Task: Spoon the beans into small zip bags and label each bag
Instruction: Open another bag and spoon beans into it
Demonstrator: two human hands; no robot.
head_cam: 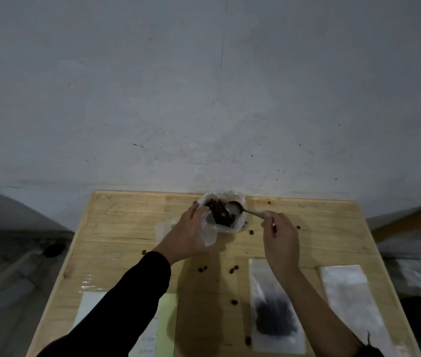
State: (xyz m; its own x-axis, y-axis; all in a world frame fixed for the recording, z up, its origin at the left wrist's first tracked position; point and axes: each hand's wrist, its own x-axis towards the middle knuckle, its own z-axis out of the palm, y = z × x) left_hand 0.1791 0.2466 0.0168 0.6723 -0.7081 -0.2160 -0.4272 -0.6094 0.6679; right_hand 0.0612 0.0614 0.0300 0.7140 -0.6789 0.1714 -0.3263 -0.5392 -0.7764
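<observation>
A black sleeve (116, 313) on the left arm fills the near-left corner, and the bare right forearm (317, 305) comes in from the near right.

Behind everything stands a grey, speckled wall (204, 86), and a pale wooden table (116, 222) is pushed up against it. On the table's near-left part lie a white sheet (88, 305) and a pale green sheet (168, 320), both partly under the sleeve. On the near right, two small zip bags lie flat side by side: the filled zip bag (273, 318) has dark beans in its lower half, and the clear zip bag (353, 300) to its right looks empty.

At the far edge, against the wall, sits an open plastic bag (226, 228) holding a heap of beans (219, 212). The left hand (188, 235) grips its near-left side, fingers curled on the plastic. The right hand (281, 240) pinches the handle of a metal spoon (240, 208), whose shiny bowl rests over the bag's mouth, beside the heap.

Loose beans (234, 269) lie scattered on the wood between the hands and the zip bags.
</observation>
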